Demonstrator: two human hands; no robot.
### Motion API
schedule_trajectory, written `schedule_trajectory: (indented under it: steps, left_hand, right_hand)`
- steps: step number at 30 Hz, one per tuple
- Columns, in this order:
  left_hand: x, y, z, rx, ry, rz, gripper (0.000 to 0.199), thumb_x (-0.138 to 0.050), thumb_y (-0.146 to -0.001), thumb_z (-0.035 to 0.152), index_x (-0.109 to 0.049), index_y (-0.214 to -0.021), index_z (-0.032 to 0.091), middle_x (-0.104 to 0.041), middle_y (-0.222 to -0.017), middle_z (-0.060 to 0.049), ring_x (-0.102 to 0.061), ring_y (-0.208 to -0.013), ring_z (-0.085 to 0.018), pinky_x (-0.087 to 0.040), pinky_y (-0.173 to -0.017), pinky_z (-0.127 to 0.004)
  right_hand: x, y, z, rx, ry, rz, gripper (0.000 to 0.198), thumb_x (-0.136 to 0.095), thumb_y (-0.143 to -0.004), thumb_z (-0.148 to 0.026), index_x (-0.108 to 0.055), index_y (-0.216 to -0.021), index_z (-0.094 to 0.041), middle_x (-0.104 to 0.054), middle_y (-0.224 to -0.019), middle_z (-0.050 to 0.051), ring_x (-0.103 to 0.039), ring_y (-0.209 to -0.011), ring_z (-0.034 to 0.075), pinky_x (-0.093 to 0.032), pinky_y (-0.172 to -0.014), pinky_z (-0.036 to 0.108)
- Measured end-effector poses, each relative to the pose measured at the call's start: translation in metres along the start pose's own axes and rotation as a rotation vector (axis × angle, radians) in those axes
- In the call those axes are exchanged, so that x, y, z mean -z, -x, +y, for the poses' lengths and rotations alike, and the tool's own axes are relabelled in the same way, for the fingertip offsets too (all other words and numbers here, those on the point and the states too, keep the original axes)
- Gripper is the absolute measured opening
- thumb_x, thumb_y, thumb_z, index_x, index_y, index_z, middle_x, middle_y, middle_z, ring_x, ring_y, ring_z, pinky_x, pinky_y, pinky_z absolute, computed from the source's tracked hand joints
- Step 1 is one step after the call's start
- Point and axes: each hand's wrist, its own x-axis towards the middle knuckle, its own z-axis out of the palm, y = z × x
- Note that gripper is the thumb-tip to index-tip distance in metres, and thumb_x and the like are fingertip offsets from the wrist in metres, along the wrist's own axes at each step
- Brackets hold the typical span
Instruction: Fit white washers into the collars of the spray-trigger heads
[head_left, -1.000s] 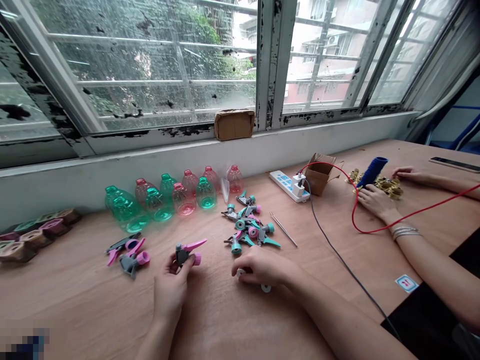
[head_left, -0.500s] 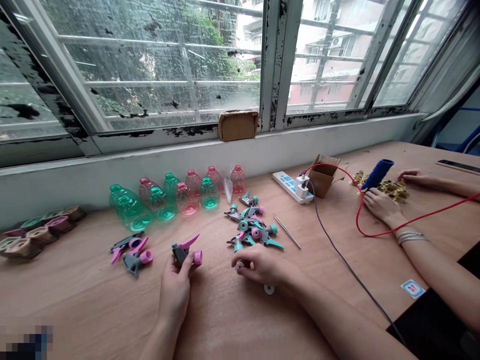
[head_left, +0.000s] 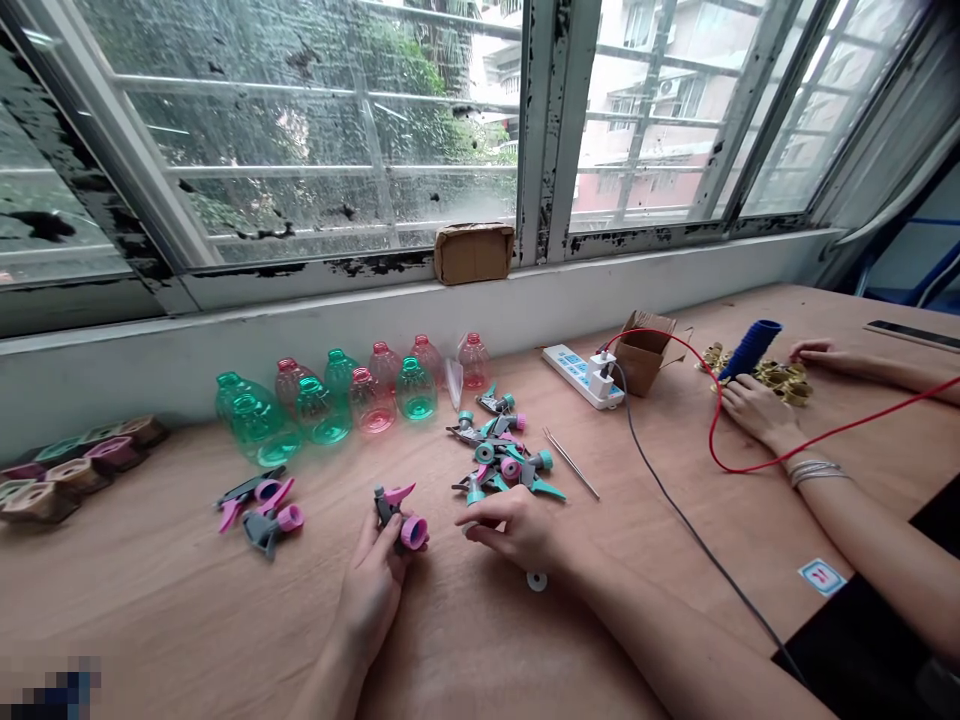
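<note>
A grey and pink trigger spray head [head_left: 390, 508] is held in my left hand [head_left: 375, 585], the open end of its pink collar facing right. My right hand [head_left: 521, 530] pinches a small white washer [head_left: 470, 529] between thumb and fingers, mostly covered by the fingertips. Below the right wrist another white washer [head_left: 536, 581] lies flat on the table. Just beyond my right hand is a pile of trigger spray heads [head_left: 510, 467] in grey, teal and pink. More grey and pink spray heads [head_left: 270, 520] lie to the left.
Green and red bottles [head_left: 322, 410] stand along the wall. Tweezers [head_left: 571, 464], a power strip [head_left: 581, 375] and a cardboard box [head_left: 643, 355] lie to the right. Another person's hands [head_left: 757, 412] are by brass parts and a blue tube [head_left: 752, 348]. A dark cable [head_left: 675, 490] crosses the table.
My left hand has moved right with the spray head, turning its collar opening more toward me. My right hand has shifted slightly left, and its fingers now cover more of the washer.
</note>
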Motion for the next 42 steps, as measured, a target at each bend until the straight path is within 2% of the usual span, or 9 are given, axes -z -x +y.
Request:
schedule_trajectory:
  steps: [2, 7, 12, 17, 20, 26, 30, 36, 42]
  left_hand:
    - [0.0, 0.0, 0.0, 0.011, 0.012, -0.014, 0.05, -0.082, -0.067, 0.034, -0.065, -0.111, 0.019, -0.063, -0.086, -0.001, -0.056, -0.07, -0.011, -0.049, -0.063, -0.022]
    - [-0.003, 0.002, 0.003, 0.045, 0.043, -0.033, 0.052, -0.079, -0.071, 0.033, -0.062, -0.118, 0.021, -0.062, -0.083, 0.0, -0.056, -0.069, -0.011, -0.049, -0.063, -0.022]
    - [-0.011, 0.009, -0.001, 0.088, 0.046, -0.094, 0.053, -0.073, -0.077, 0.035, -0.058, -0.125, 0.021, -0.061, -0.08, -0.001, -0.058, -0.065, -0.012, -0.049, -0.061, -0.025]
    - [-0.009, 0.012, -0.01, 0.088, 0.046, -0.155, 0.055, -0.073, -0.078, 0.033, -0.056, -0.129, 0.021, -0.06, -0.085, -0.001, -0.056, -0.07, -0.011, -0.047, -0.065, -0.024]
    - [-0.009, 0.013, -0.013, 0.11, 0.022, -0.204, 0.053, -0.073, -0.078, 0.034, -0.057, -0.127, 0.021, -0.059, -0.085, -0.001, -0.054, -0.072, -0.012, -0.047, -0.068, -0.025]
    - [-0.008, 0.013, -0.017, 0.14, -0.012, -0.308, 0.045, -0.071, -0.08, 0.033, -0.061, -0.123, 0.021, -0.061, -0.086, -0.002, -0.055, -0.077, -0.015, -0.045, -0.073, -0.026]
    - [-0.007, 0.013, -0.018, 0.14, -0.037, -0.318, 0.047, -0.07, -0.08, 0.033, -0.062, -0.124, 0.022, -0.063, -0.091, -0.003, -0.056, -0.083, -0.017, -0.045, -0.077, -0.027]
    - [-0.008, 0.013, -0.018, 0.152, -0.029, -0.334, 0.05, -0.07, -0.08, 0.036, -0.06, -0.126, 0.021, -0.059, -0.085, -0.001, -0.052, -0.072, -0.013, -0.045, -0.068, -0.025]
    - [-0.008, 0.015, -0.017, 0.118, -0.028, -0.357, 0.044, -0.067, -0.084, 0.033, -0.06, -0.126, 0.022, -0.059, -0.084, -0.001, -0.052, -0.071, -0.012, -0.045, -0.071, -0.026]
  right_hand:
    - [0.0, -0.001, -0.002, -0.017, -0.033, -0.006, 0.025, -0.065, -0.083, -0.013, -0.072, -0.106, -0.019, -0.076, -0.083, 0.003, -0.07, -0.073, 0.014, -0.053, -0.069, 0.021]
    - [0.0, -0.004, -0.008, 0.015, -0.062, -0.01, 0.007, -0.067, -0.082, -0.017, -0.074, -0.085, -0.017, -0.074, -0.078, 0.004, -0.068, -0.069, 0.014, -0.053, -0.066, 0.022]
    - [-0.005, -0.002, -0.011, 0.04, -0.176, -0.013, 0.01, -0.073, -0.08, -0.026, -0.075, -0.078, -0.016, -0.073, -0.074, 0.005, -0.064, -0.066, 0.013, -0.05, -0.062, 0.022]
    - [-0.021, 0.003, -0.01, -0.217, -0.429, -0.025, 0.026, -0.078, -0.074, -0.037, -0.07, -0.074, -0.013, -0.068, -0.064, 0.002, -0.059, -0.055, 0.011, -0.045, -0.051, 0.021]
    - [-0.026, 0.003, -0.011, -0.286, -0.501, -0.018, 0.033, -0.079, -0.071, -0.043, -0.066, -0.073, -0.013, -0.065, -0.063, 0.001, -0.057, -0.053, 0.01, -0.044, -0.049, 0.021]
    - [-0.027, 0.002, -0.009, -0.227, -0.412, 0.034, 0.035, -0.079, -0.072, -0.041, -0.057, -0.064, -0.015, -0.06, -0.065, -0.001, -0.053, -0.06, 0.01, -0.044, -0.057, 0.022]
    - [-0.027, 0.002, -0.009, -0.234, -0.369, 0.015, 0.039, -0.08, -0.07, -0.043, -0.053, -0.062, -0.016, -0.058, -0.064, -0.002, -0.052, -0.06, 0.01, -0.044, -0.057, 0.022]
    - [-0.022, 0.001, -0.018, -0.197, -0.39, -0.028, 0.037, -0.069, -0.082, -0.044, -0.052, -0.064, -0.016, -0.062, -0.07, 0.001, -0.055, -0.064, 0.012, -0.045, -0.061, 0.024]
    - [-0.022, 0.002, -0.016, -0.119, -0.177, 0.007, 0.027, -0.066, -0.086, -0.033, -0.055, -0.068, -0.017, -0.06, -0.066, -0.002, -0.049, -0.057, 0.009, -0.038, -0.055, 0.021]
